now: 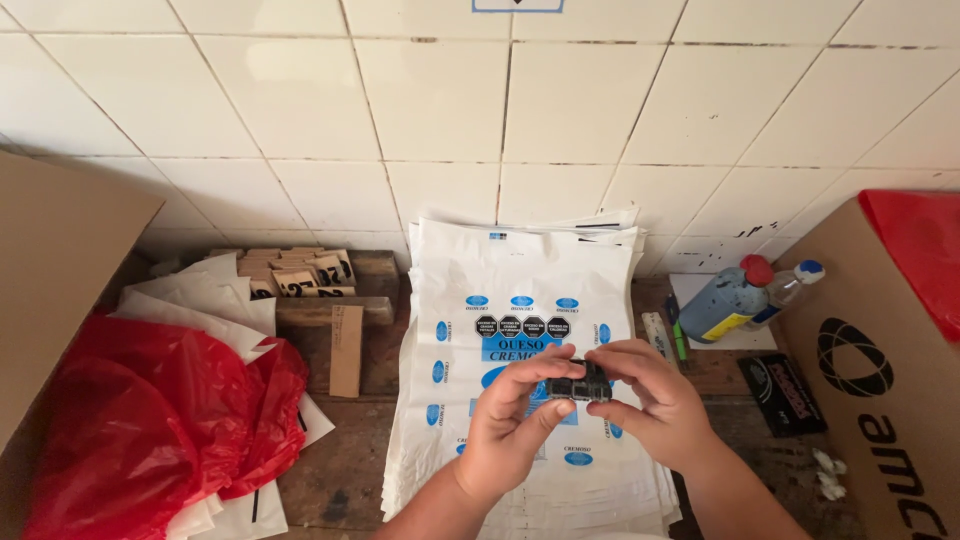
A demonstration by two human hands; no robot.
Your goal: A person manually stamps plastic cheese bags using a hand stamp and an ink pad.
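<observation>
Both my hands hold a small black block-shaped object, maybe a stamp (580, 385), above a stack of white plastic bags (470, 300) printed in blue and black. My left hand (512, 425) pinches its left end between thumb and fingers. My right hand (655, 400) grips its right end from above. The bags lie flat on a worn wooden table (340, 470), their top edge against the tiled wall.
Red plastic bags (150, 420) and white sheets lie at the left beside a cardboard box (50, 270). A wooden tray of small numbered tiles (300, 272) sits behind them. At right stand two bottles (735, 300), a black pad (785, 395) and a cardboard box (880, 380).
</observation>
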